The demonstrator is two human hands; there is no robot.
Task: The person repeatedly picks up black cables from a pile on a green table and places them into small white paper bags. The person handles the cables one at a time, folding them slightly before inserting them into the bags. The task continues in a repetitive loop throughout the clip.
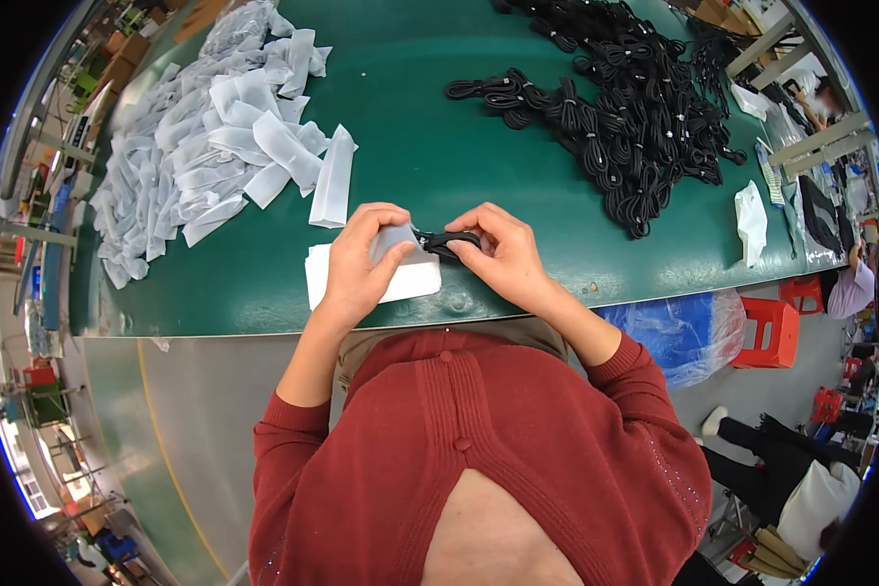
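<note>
Near the table's front edge, my left hand (363,262) grips a small frosted plastic sleeve (393,240) between thumb and fingers. My right hand (501,252) pinches a coiled black cable (447,243), whose left end meets the sleeve's mouth. Whether that end is inside the sleeve I cannot tell. Under my left hand lies a stack of white cards or paper (412,281). A single frosted sleeve (333,181) lies just beyond that hand, beside a large heap of similar sleeves (200,137). Far to the right spreads a pile of bundled black cables (635,117).
All of this lies on a green-topped table (400,107). At its right end are a white wrapper (751,223) and plastic bags. Below that side stand a blue plastic-wrapped container (669,337) and a red stool (767,332). Another person (791,488) sits at lower right.
</note>
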